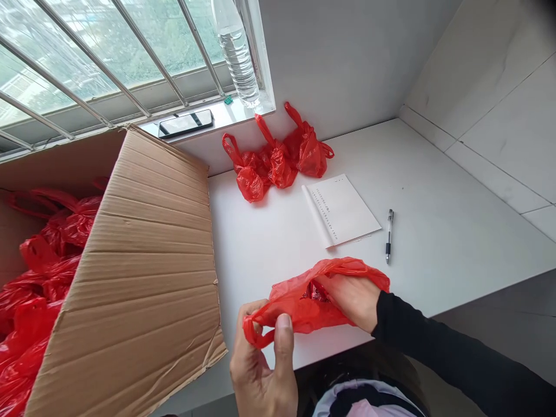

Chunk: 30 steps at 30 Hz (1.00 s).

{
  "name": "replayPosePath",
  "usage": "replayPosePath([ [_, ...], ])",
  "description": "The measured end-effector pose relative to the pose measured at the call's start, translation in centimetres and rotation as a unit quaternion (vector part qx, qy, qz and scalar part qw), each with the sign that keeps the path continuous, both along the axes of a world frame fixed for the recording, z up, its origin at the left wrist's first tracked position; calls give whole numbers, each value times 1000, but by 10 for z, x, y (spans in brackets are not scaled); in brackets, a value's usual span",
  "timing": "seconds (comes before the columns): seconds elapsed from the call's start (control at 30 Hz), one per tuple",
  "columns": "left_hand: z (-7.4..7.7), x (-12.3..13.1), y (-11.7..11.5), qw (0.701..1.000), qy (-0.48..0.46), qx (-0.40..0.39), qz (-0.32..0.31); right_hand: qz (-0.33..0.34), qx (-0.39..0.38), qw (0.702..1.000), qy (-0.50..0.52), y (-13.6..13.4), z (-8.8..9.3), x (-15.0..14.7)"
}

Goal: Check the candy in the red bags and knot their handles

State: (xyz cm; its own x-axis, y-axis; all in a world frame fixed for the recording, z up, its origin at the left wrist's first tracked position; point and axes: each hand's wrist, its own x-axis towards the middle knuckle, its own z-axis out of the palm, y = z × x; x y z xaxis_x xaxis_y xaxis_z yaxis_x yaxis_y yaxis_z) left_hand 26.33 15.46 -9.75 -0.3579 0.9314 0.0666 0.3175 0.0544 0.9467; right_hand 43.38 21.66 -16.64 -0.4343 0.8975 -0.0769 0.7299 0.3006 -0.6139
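A red plastic bag (299, 315) is stretched open above the table's front edge, with a dark red packet (317, 291) partly visible inside. The fingers of my left hand (263, 362) are hooked through the bag's handle at its left end, thumb raised beside it. My right hand (354, 298) reaches down into the bag's mouth; its fingers are hidden by the plastic, so what they touch is not visible. Beyond the bag lie an open notebook (345, 211) with writing on it and a pen (389, 236).
Several tied red bags (282, 165) stand against the wall at the back. On the left, a large cardboard box (147, 260) holds many red bags (47, 260). A water bottle (238, 58) and a phone (186, 123) are on the windowsill.
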Motion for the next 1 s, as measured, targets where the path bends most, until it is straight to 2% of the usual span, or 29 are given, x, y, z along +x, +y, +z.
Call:
replayPosePath([
  [0.2,-2,-8,2,993,-114,-4,24,10,-5,996,-83,8,5,-1],
  [0.27,-3,-10,0,988,-144,-35,36,9,-8,995,-95,8,11,-3],
  [0.37,-3,-12,-2,977,-188,-93,41,-1,-17,996,-92,7,22,-9],
  [0.5,-1,-16,-4,963,-231,-117,72,-28,-35,998,-53,8,28,-18],
  [0.67,5,-22,-4,931,-317,-154,96,-17,-72,997,26,12,18,-25],
  [0.77,9,-23,-1,933,-319,-145,77,2,-71,996,47,12,7,-25],
  [0.83,12,-25,1,942,-306,-128,53,-4,-59,997,40,10,2,-22],
  [0.9,14,-28,2,945,-303,-114,56,-10,-45,999,25,6,1,-17],
  [1.0,19,-30,2,930,-342,-115,68,0,-27,1000,9,-2,4,-5],
])
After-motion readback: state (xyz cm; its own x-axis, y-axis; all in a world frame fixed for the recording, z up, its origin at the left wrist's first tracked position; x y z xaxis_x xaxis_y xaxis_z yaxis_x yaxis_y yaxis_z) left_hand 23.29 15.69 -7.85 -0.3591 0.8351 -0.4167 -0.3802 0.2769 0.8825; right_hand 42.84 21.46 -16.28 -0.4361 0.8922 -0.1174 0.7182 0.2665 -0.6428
